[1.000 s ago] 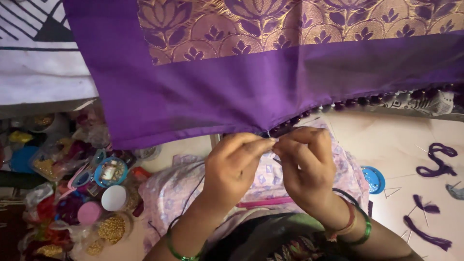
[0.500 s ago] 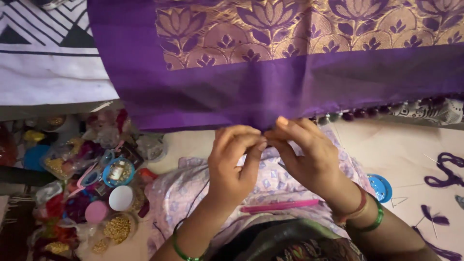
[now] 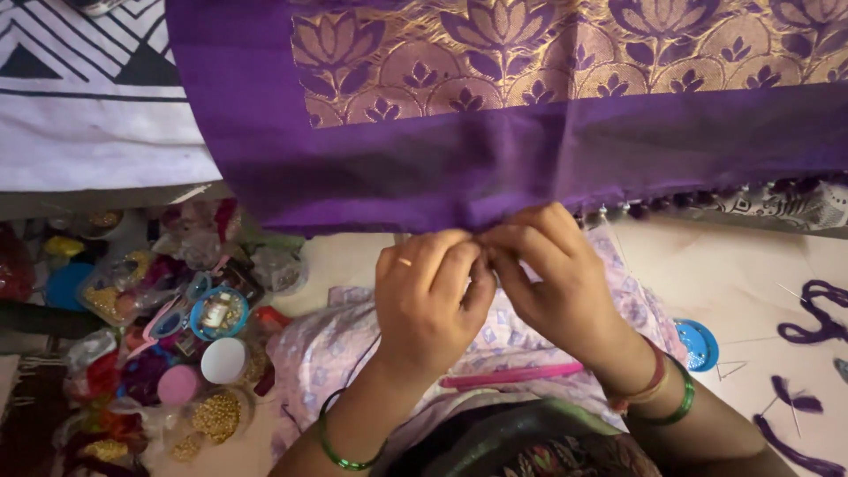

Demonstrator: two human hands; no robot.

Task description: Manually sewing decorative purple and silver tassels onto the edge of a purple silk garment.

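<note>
We see the purple silk cloth with gold lotus-patterned weave (image 3: pixel 495 115) hanging across the top of the view, its plain lower hem just above our hands. Our left hand (image 3: pixel 428 305) and right hand (image 3: pixel 561 283) meet at that hem, fingers curled nearly closed and pinching its edge between the fingertips, knuckles touching. Along the hem to the right of the hands runs a row of dark purple beaded tassels (image 3: pixel 707 199). Below the cloth lies a pink slender stick (image 3: pixel 512 377) on a pale floral fabric (image 3: pixel 344 340) under our wrists. Left of the cloth's hem sits a heap of small bead boxes and packets (image 3: pixel 168 327); lower right lie loose purple thread strands (image 3: pixel 817 314) beside a small round blue lid (image 3: pixel 698 344).
</note>
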